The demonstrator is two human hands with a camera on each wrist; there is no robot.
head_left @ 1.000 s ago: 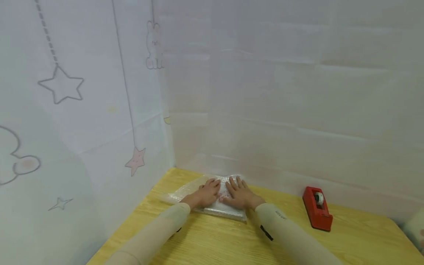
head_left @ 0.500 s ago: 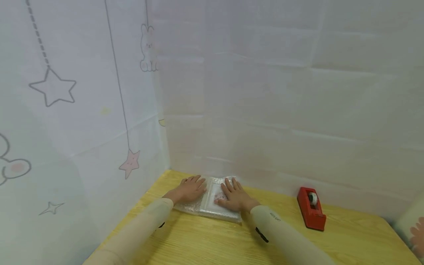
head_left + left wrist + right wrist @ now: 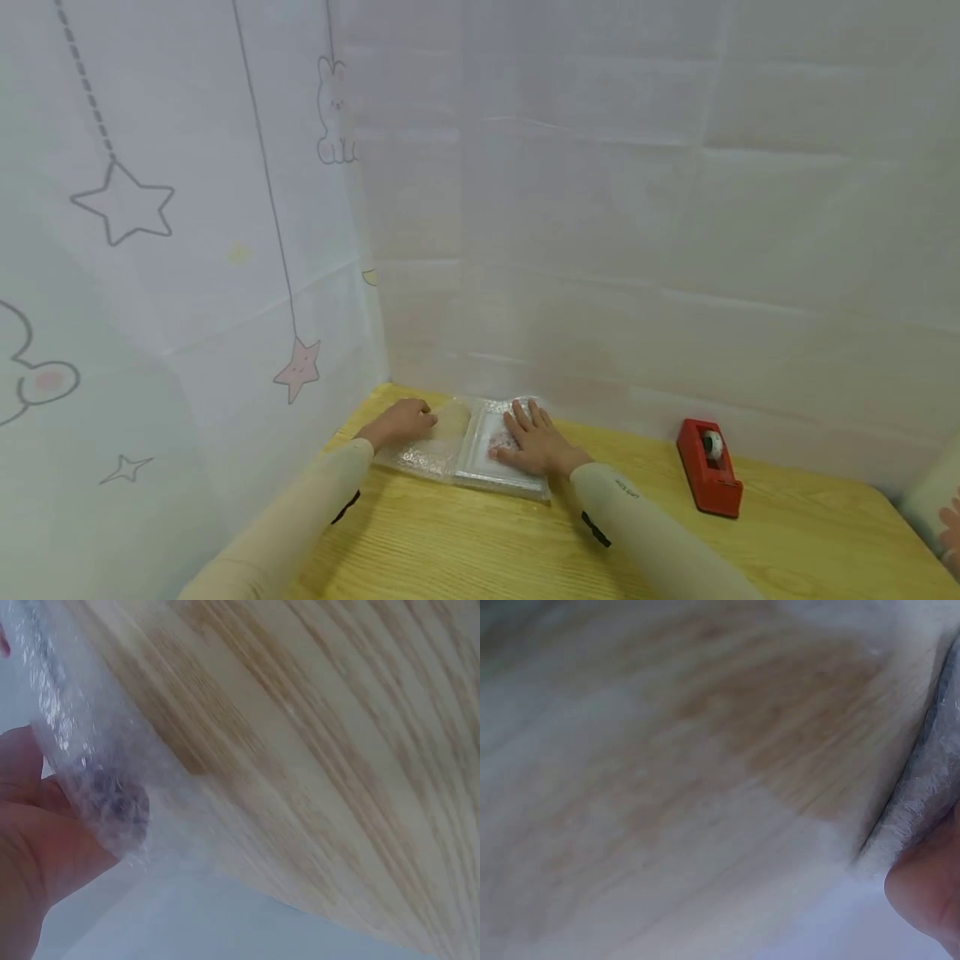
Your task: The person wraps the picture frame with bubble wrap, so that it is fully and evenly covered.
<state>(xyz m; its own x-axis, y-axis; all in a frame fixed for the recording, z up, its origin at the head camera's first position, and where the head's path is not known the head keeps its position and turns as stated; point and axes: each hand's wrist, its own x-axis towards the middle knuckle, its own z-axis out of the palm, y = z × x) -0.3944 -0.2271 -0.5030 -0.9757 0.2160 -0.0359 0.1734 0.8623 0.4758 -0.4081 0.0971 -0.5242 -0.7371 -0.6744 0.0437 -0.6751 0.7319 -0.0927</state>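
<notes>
A flat white picture frame [image 3: 480, 460], with a pinkish print partly visible, lies under clear bubble wrap near the table's back edge. My right hand [image 3: 538, 446] rests flat on it, fingers spread. To the left, a loose flap of bubble wrap [image 3: 427, 460] extends over the table. My left hand [image 3: 401, 421] is at that flap's outer edge with bent fingers. In the left wrist view the thumb and fingers of the left hand [image 3: 45, 847] pinch the wrap's edge [image 3: 112, 761]. Only a fingertip of the right hand [image 3: 926, 889] shows beside the wrapped edge [image 3: 930, 765] in the right wrist view.
A red tape dispenser [image 3: 708, 471] with a roll of tape stands on the wooden table [image 3: 450, 542], right of the frame. Pale cloth walls [image 3: 570, 250] border the table behind and on the left. Something pale with a flower print [image 3: 948, 525] is at the far right.
My left hand has moved left from the frame across the bubble wrap to its outer edge, its fingers now bent. More of the frame shows. My right hand stays on it.
</notes>
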